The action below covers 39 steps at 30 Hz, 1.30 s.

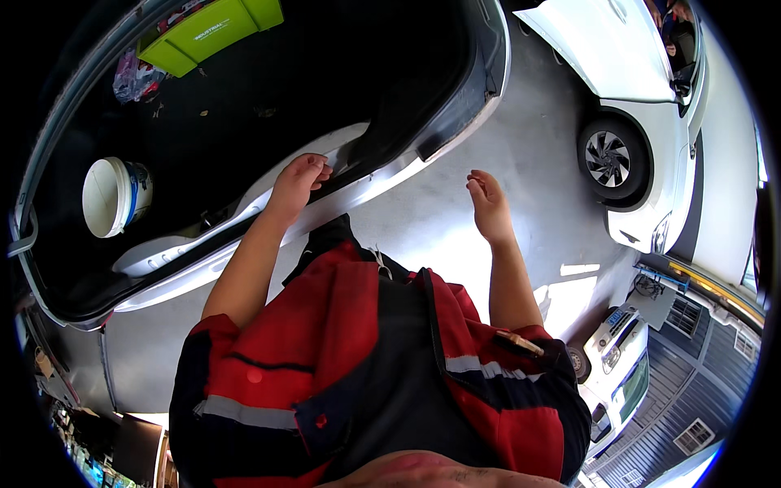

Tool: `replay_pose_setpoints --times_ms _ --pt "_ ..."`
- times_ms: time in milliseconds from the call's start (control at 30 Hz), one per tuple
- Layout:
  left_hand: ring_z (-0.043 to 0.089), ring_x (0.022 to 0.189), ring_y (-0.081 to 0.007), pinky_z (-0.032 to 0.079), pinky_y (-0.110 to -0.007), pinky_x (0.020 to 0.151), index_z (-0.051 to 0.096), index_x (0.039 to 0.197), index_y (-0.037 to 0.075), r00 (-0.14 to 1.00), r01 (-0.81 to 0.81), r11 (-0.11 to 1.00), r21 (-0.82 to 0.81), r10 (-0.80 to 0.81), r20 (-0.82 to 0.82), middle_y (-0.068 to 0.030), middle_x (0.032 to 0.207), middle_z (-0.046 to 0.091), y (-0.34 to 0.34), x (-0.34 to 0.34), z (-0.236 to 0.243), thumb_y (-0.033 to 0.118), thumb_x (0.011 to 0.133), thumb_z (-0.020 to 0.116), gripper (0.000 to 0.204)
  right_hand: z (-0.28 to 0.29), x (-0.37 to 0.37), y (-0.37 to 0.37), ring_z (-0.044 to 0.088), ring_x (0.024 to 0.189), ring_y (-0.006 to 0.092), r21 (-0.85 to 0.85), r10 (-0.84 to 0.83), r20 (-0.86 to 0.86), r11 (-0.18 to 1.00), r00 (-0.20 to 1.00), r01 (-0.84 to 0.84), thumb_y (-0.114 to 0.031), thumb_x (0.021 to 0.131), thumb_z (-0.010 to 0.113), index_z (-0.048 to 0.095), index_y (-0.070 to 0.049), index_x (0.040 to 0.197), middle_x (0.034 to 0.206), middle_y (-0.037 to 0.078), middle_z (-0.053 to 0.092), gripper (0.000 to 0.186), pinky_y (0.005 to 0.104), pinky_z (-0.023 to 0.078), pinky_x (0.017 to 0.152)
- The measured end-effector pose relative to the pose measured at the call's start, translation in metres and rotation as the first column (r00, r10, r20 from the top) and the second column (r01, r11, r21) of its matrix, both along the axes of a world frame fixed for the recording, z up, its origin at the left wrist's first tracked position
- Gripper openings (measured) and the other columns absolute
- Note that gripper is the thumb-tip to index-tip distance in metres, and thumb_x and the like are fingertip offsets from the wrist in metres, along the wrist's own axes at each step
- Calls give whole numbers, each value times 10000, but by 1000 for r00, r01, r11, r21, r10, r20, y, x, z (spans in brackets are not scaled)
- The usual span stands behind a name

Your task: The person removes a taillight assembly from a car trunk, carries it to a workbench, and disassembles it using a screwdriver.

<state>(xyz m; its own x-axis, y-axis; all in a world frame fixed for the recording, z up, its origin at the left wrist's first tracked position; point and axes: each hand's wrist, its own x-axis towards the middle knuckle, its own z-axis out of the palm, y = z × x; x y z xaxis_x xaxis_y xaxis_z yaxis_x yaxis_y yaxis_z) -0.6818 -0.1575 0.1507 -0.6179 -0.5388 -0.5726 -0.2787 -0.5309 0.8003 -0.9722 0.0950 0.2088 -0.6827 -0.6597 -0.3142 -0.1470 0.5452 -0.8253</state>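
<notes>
My left hand [303, 184] hangs over the rear edge of an open car boot, near the pale sill trim [259, 193]. Its fingers bend loosely, slightly apart, and I see nothing in them; whether it touches the trim I cannot tell. Out to the right, above the grey floor, my right hand [489, 205] is raised with thumb and fingers loosely bent and a small gap between them. Inside the dark boot, a white bucket [138, 192] lies tipped, its round end facing left. A lime-green bin [211, 34] sits deeper in, beside a clear plastic bag [134, 79] with mixed contents.
The boot's silver bumper edge [382, 180] runs close in front of me. To the right stands a white car [643, 150] with a door open and part of a person visible at it. Another white vehicle [616, 366] is at the lower right. Shiny grey floor [537, 154] lies between.
</notes>
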Motion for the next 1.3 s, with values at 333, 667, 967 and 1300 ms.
replay_pose_setpoints --times_ms 333,667,967,1300 --pt "561 1272 -302 396 -354 1100 548 1377 37 998 -6 930 -367 -18 -60 -178 1422 546 -2 -135 -18 346 1045 496 456 78 -46 -151 484 1346 326 -324 24 -735 865 677 -382 -286 1056 426 440 76 1384 1411 232 516 489 433 323 1157" --pt "657 1054 -221 498 -335 952 648 1201 45 960 -174 924 -340 82 -268 -121 1121 690 -126 -235 -68 403 1019 544 415 51 -36 -195 571 612 204 -347 118 -830 655 545 -671 -172 927 477 546 -1 1023 749 105 627 209 457 424 924" --pt "634 855 -231 512 -371 798 668 1110 91 627 578 572 -582 -768 -131 -94 934 676 -139 -225 -16 303 1006 572 255 56 -34 -198 507 582 168 -204 174 -871 722 459 -661 -151 925 434 518 -15 995 653 77 543 174 469 389 962" --pt "655 849 -317 509 -451 811 683 1016 71 509 780 421 -463 -857 78 -166 865 670 -136 -230 5 457 1043 460 447 57 -34 -196 523 579 206 -230 180 -852 716 492 -659 -98 797 543 555 -18 956 669 79 588 178 455 419 899"
